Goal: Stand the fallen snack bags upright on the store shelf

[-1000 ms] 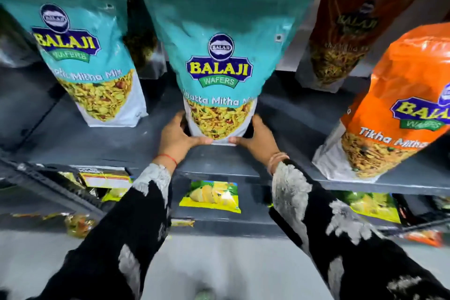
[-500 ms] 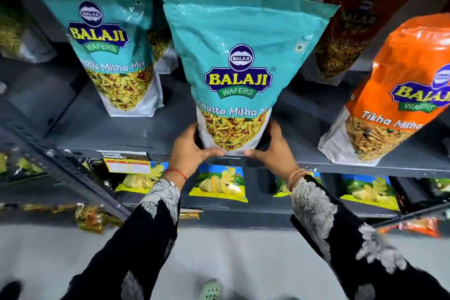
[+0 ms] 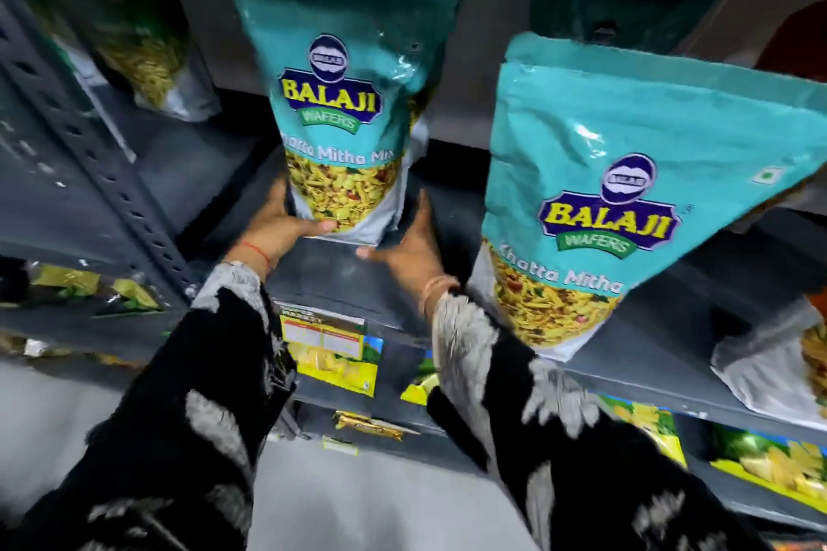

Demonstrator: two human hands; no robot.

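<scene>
A teal Balaji Khatta Mitha Mix bag (image 3: 340, 103) stands upright on the grey metal shelf (image 3: 340, 282), left of centre. My left hand (image 3: 277, 228) grips its lower left corner, thumb across the clear window. My right hand (image 3: 414, 246) cups its lower right side, fingers up along the edge and thumb pointing under the base. A second teal bag of the same kind (image 3: 626, 174) stands upright to the right, near the shelf's front edge, touched by neither hand.
A perforated steel upright (image 3: 112, 174) rises on the left, with a dim bag (image 3: 147, 58) behind it. The white base of another bag (image 3: 769, 362) shows at the far right. Yellow chip packets (image 3: 331, 367) and a price label (image 3: 322, 331) sit on the shelf below.
Both hands have left the teal bag they held at its base and moved left to the neighbouring teal bag. The released bag stays upright. The view has swung left.
</scene>
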